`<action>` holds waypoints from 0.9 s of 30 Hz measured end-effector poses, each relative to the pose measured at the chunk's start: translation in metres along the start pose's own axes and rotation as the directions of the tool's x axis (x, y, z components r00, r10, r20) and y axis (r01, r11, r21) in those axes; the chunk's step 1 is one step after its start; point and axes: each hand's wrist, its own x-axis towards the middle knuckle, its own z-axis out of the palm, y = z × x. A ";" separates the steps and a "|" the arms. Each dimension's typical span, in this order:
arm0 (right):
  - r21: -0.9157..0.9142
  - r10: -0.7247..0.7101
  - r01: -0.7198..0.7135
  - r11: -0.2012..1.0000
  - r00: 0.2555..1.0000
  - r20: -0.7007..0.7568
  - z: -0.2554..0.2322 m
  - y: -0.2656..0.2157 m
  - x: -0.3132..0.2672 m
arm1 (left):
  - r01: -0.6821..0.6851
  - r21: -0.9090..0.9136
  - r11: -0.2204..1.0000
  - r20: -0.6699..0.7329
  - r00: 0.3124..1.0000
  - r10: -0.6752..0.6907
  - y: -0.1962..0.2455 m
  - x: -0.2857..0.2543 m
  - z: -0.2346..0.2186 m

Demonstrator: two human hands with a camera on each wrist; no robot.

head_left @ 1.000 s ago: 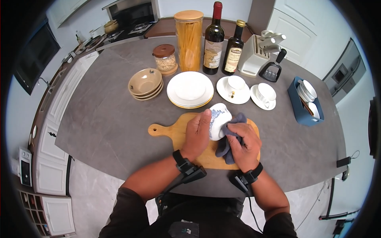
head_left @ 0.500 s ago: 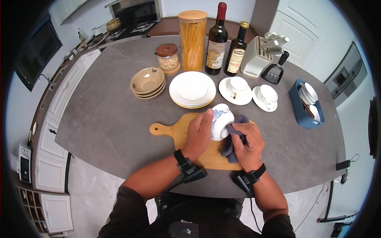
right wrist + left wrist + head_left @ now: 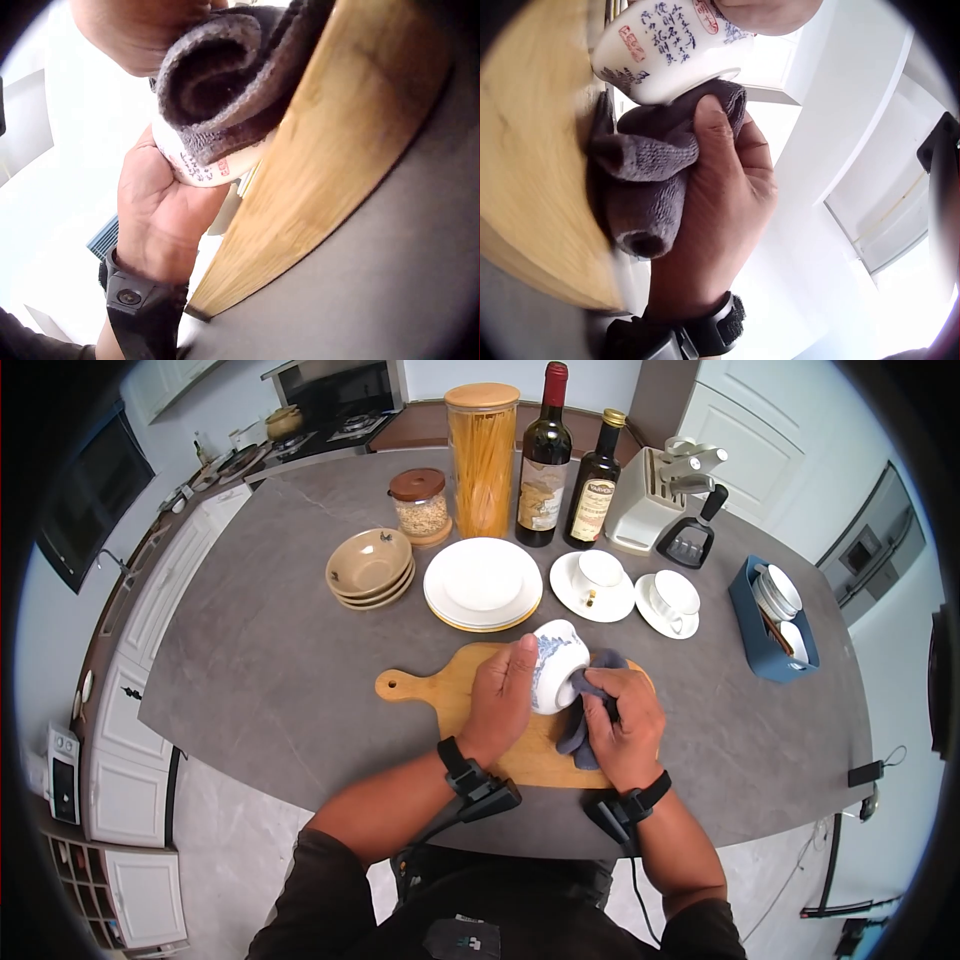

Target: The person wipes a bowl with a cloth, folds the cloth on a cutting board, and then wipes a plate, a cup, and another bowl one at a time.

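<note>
A white bowl with a blue pattern is tipped on its side above the wooden cutting board. My left hand grips it, thumb along the outside. In the left wrist view, blue and red lettering shows on the bowl. My right hand pinches a bunched dark grey cloth against the bowl's foot. Folds of the cloth hang below the right thumb in the left wrist view. The right wrist view shows my left palm under the bowl, partly covered by cloth.
Beyond the board stand stacked brown bowls, white plates and two cups on saucers. A blue bin of dishes is at right. Farther back are a pasta jar, a wine bottle and a knife block.
My right hand and the cloth have shifted slightly right, with the cloth now bunched closer at the bowl's foot. My left hand keeps its hold on the bowl.
</note>
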 end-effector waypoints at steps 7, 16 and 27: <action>0.146 -0.122 0.107 0.983 0.988 0.096 -0.001 -0.011 -0.008 | -0.023 0.149 0.989 -0.006 1.000 0.024 -0.006 -0.001 -0.008; 0.035 0.037 -0.039 0.999 0.998 0.056 0.000 0.003 -0.008 | -0.047 0.112 0.993 0.052 0.998 0.041 0.003 -0.003 -0.003; 0.211 -0.079 0.094 0.973 0.994 -0.076 -0.005 -0.018 -0.004 | -0.153 0.243 0.958 0.151 0.981 0.119 0.002 -0.015 0.002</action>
